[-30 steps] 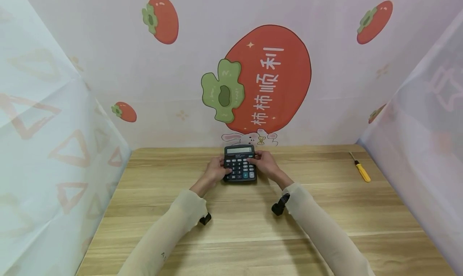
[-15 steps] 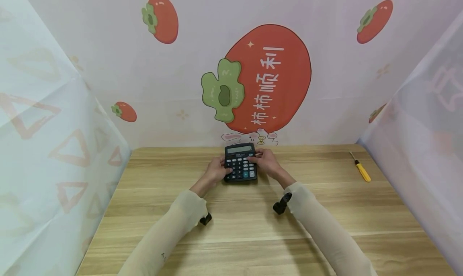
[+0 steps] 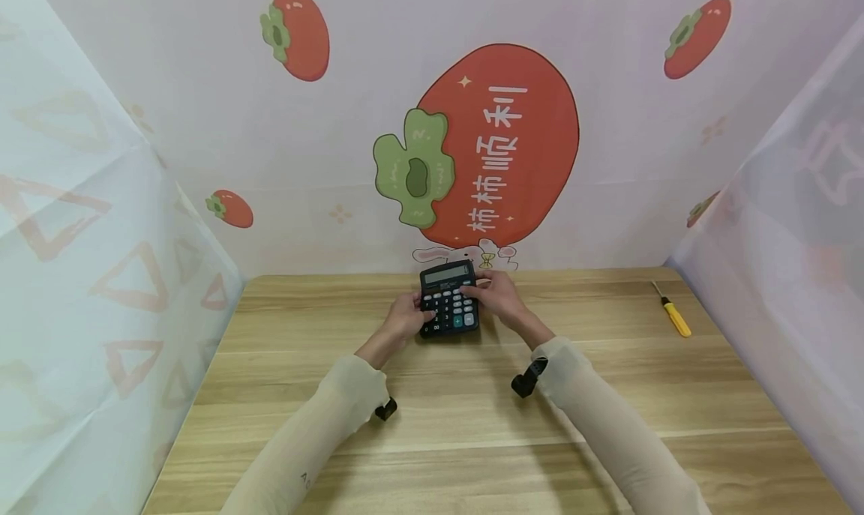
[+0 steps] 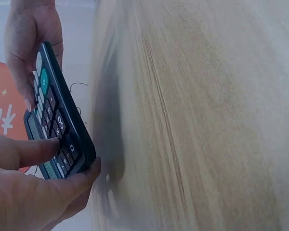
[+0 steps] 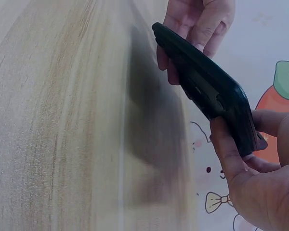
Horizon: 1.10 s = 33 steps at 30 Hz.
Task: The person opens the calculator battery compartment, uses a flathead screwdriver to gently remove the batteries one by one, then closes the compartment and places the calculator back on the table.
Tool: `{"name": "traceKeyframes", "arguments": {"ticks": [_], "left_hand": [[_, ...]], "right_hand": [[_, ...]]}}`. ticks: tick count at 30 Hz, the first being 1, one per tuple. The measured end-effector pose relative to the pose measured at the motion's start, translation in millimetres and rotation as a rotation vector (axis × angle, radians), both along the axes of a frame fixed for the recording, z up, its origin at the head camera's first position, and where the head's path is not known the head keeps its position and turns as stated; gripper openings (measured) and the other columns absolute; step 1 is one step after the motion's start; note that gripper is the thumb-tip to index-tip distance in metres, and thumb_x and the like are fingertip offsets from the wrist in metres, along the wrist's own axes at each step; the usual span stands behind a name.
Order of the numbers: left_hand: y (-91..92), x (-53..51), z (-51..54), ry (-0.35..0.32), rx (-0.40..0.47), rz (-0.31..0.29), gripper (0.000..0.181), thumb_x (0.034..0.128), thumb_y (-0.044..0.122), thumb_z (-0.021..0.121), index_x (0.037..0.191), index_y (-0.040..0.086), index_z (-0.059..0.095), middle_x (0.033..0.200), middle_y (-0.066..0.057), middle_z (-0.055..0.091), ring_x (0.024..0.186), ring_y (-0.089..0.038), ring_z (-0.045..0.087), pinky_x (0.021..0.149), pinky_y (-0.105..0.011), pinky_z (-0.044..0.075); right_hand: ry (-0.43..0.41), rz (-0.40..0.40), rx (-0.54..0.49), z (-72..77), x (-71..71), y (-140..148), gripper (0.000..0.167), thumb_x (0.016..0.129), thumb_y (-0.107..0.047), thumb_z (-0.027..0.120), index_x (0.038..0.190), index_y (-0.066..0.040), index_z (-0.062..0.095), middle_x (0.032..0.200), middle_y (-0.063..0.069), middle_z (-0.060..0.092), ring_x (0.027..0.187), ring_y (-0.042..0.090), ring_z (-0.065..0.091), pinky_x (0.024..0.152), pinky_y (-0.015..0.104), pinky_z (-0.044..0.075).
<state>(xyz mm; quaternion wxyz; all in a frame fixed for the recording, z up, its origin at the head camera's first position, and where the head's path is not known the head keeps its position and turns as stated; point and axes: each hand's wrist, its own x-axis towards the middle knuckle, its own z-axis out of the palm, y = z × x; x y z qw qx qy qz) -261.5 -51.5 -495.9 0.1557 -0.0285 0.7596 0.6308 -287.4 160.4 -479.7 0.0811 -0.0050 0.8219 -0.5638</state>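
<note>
Wooden table (image 3: 439,440), calculator (image 3: 447,302) in hands (image 3: 403,319) (image 3: 498,295); display (image 3: 448,274) seemingly illegible

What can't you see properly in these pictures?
Numbers on the screen of the calculator: head view, too small.
Keys under the left hand: head view, its thumb covers them.
Calculator's front: right wrist view, turned away.
Tip of the screwdriver: head view, too small.
Upper sleeves: head view, cut off by the bottom edge.

High, forward-down head view; close wrist views, calculator (image 3: 447,302) in common.
</note>
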Motion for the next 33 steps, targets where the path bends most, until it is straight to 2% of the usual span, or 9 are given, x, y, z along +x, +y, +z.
{"name": "traceKeyframes", "arguments": {"ticks": [7,11,14,19,26,29,33], "left_hand": [[2.8,0.4,0.3,0.032,0.009,-0.018,0.041,0.1041,-0.004,0.060,0.145,-0.006,0.056,0.133,-0.022,0.067,0.125,-0.031,0.065,0.108,-0.043,0.055],[4.2,0.1,-0.8,0.036,0.026,-0.020,0.036,0.1049,0.005,0.064,0.139,-0.006,0.060,0.129,-0.020,0.070,0.120,-0.029,0.068,0.106,-0.043,0.056],[4.9,-0.5,-1.2,0.011,0.054,-0.013,0.039,0.1073,0.021,0.064,0.138,-0.002,0.061,0.131,-0.018,0.071,0.119,-0.026,0.067,0.107,-0.044,0.055],[5.7,-1.2,0.9,-0.031,0.113,-0.014,0.056,0.1086,0.044,0.058,0.143,0.000,0.059,0.136,-0.017,0.067,0.121,-0.026,0.065,0.108,-0.045,0.053],[8.2,-2.8,5.3,-0.089,0.252,-0.043,0.067,0.1120,0.054,0.043,0.154,0.002,0.047,0.143,-0.019,0.059,0.127,-0.028,0.061,0.111,-0.047,0.051],[9.1,-3.4,6.7,-0.107,0.295,-0.054,0.069,0.1120,0.057,0.039,0.154,0.004,0.046,0.144,-0.018,0.057,0.129,-0.027,0.058,0.115,-0.047,0.048],[11.1,-4.9,8.0,-0.127,0.337,-0.067,0.074,0.1092,0.063,0.042,0.155,0.005,0.044,0.144,-0.016,0.053,0.129,-0.026,0.053,0.118,-0.046,0.042]], "right_hand": [[-0.024,-0.002,-0.024,6.2,0.0,0.5,0.047,0.102,-0.021,0.073,0.142,0.002,0.062,0.127,0.022,0.071,0.108,0.028,0.073,0.087,0.037,0.064],[-0.017,0.000,-0.044,9.8,1.3,-1.1,0.046,0.102,-0.022,0.074,0.141,0.001,0.063,0.125,0.022,0.073,0.106,0.028,0.075,0.085,0.037,0.065],[-0.005,-0.001,-0.050,13.4,3.1,-3.6,0.045,0.102,-0.022,0.073,0.141,-0.001,0.064,0.123,0.022,0.074,0.105,0.027,0.075,0.084,0.036,0.065],[0.030,0.012,-0.042,19.3,5.2,-6.3,0.049,0.104,-0.024,0.071,0.145,-0.001,0.061,0.122,0.021,0.075,0.103,0.028,0.076,0.084,0.037,0.065],[0.059,0.022,-0.014,25.8,7.9,-8.6,0.048,0.105,-0.027,0.069,0.147,-0.004,0.062,0.125,0.019,0.074,0.105,0.028,0.076,0.091,0.046,0.063],[0.068,0.027,-0.017,29.0,9.1,-10.8,0.050,0.106,-0.028,0.068,0.148,-0.003,0.060,0.127,0.019,0.073,0.103,0.025,0.076,0.088,0.042,0.064],[0.114,0.055,-0.010,31.9,9.6,-14.4,0.048,0.107,-0.027,0.066,0.146,0.000,0.061,0.125,0.020,0.073,0.091,0.019,0.075,0.078,0.031,0.065]]}}
